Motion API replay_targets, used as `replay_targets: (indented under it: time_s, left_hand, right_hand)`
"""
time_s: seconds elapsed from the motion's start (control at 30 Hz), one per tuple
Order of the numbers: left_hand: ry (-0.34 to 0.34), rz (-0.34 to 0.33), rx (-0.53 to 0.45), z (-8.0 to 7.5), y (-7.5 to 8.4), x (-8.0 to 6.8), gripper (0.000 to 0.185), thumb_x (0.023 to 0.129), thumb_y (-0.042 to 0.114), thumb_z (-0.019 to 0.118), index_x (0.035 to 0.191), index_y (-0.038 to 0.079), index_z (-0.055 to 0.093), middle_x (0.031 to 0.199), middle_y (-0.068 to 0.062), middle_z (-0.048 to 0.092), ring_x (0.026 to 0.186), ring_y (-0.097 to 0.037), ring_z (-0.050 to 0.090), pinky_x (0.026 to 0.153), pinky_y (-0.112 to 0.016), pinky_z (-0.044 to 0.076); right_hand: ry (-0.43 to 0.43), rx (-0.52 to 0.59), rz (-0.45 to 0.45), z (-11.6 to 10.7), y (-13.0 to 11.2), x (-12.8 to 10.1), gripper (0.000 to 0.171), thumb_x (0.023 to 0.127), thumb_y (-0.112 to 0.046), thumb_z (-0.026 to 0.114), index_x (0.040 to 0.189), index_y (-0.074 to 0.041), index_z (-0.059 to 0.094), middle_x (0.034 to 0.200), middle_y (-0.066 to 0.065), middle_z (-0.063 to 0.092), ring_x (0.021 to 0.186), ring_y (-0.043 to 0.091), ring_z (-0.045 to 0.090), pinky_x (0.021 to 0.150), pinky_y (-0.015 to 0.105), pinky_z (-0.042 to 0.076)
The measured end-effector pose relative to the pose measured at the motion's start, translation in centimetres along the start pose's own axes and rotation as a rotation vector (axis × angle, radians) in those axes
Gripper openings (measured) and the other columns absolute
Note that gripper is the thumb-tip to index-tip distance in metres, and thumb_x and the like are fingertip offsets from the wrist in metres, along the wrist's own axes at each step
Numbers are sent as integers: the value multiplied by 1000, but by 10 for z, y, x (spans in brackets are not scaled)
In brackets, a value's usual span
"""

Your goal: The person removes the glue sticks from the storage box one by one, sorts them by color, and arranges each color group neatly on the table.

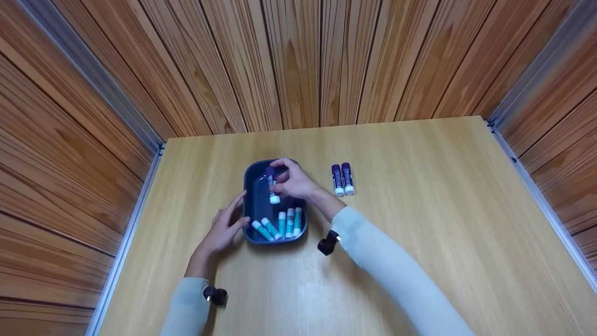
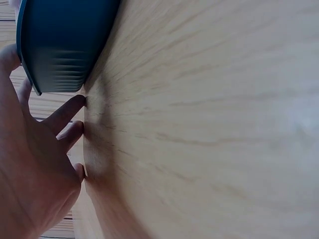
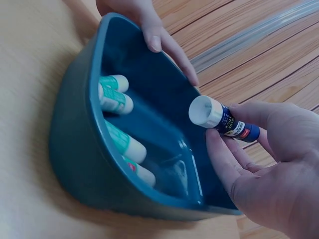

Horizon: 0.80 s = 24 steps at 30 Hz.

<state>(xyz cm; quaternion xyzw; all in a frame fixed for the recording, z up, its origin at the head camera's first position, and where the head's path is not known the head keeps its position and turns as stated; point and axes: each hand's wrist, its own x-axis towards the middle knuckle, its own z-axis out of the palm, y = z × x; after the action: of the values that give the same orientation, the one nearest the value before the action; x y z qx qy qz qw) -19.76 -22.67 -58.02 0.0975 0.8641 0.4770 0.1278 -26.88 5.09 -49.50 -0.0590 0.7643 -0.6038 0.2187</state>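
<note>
My right hand pinches a purple-capped glue stick between thumb and fingers, above the inside of a dark blue plastic bin. Its white end points toward the near side. Beside the bin's left wall is my left hand, thumb and index finger touching the rim and the other fingers spread. In the left wrist view, some of those fingertips touch the table. Several green-and-white glue sticks lie along the near end inside the bin. In the right wrist view they lean against its wall.
Two more purple glue sticks lie side by side on the table, right of the bin. Wooden panel walls enclose the table at the back and sides, with metal rails along the side edges.
</note>
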Motion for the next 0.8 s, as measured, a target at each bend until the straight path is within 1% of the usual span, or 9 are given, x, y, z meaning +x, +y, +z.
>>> replay_targets:
  time_s: [0.13, 0.3, 0.37, 0.4, 0.5, 0.6, 0.67, 0.8]
  left_hand:
    - [5, 2, 6, 1, -2, 0, 73, 118, 38, 59, 181, 39, 21, 185, -13, 38, 178, -41, 22, 143, -71, -11]
    - [13, 12, 15, 0, -1, 0, 73, 118, 36, 59, 181, 33, 24, 184, -17, 39, 176, -44, 25, 142, -73, -9]
    - [17, 14, 15, 0, 0, 1, 72, 118, 35, 59, 181, 31, 24, 183, -19, 40, 175, -46, 26, 142, -73, -9]
    - [18, 10, 15, 0, 0, 1, 72, 118, 35, 59, 181, 32, 24, 183, -19, 40, 175, -45, 26, 142, -73, -9]
    - [18, 12, 14, 0, 0, 1, 71, 118, 35, 59, 181, 33, 25, 183, -17, 40, 176, -44, 26, 142, -72, -9]
    - [16, 10, 16, 0, 0, 1, 72, 118, 36, 60, 180, 37, 24, 184, -14, 40, 177, -41, 24, 143, -70, -9]
    - [15, 9, 18, 1, 0, 1, 72, 118, 37, 59, 181, 37, 23, 185, -14, 38, 178, -40, 23, 143, -70, -11]
    - [14, 0, 23, 1, 0, 0, 73, 118, 39, 59, 181, 38, 22, 185, -13, 37, 178, -41, 23, 144, -69, -11]
  right_hand:
    - [-5, 27, -1, -13, -3, -6, 66, 104, 1, 75, 162, -19, 49, 135, 20, 64, 115, 30, 72, 106, 48, 68]
    - [2, 52, -28, -32, -5, -12, 71, 103, 3, 74, 166, -14, 45, 133, 21, 64, 113, 30, 73, 102, 43, 68]
    - [11, 40, -27, -40, -5, -14, 71, 104, 1, 75, 166, -15, 45, 133, 21, 64, 113, 29, 73, 103, 43, 68]
    - [17, 34, -22, -44, -4, -15, 71, 104, -1, 75, 167, -16, 45, 134, 20, 64, 114, 29, 73, 104, 45, 67]
    - [40, 23, -9, -56, -2, -17, 68, 106, -6, 76, 166, -20, 47, 135, 20, 64, 115, 31, 73, 113, 54, 64]
    - [57, 26, 1, -67, 2, -18, 66, 106, -6, 76, 165, -20, 48, 137, 22, 64, 116, 32, 73, 118, 61, 60]
    - [66, 20, 8, -74, 6, -20, 65, 107, -6, 75, 165, -20, 48, 138, 22, 64, 117, 32, 73, 117, 58, 62]
    - [77, 12, 18, -90, 13, -23, 66, 107, -4, 73, 166, -18, 47, 140, 23, 63, 118, 31, 75, 107, 47, 67]
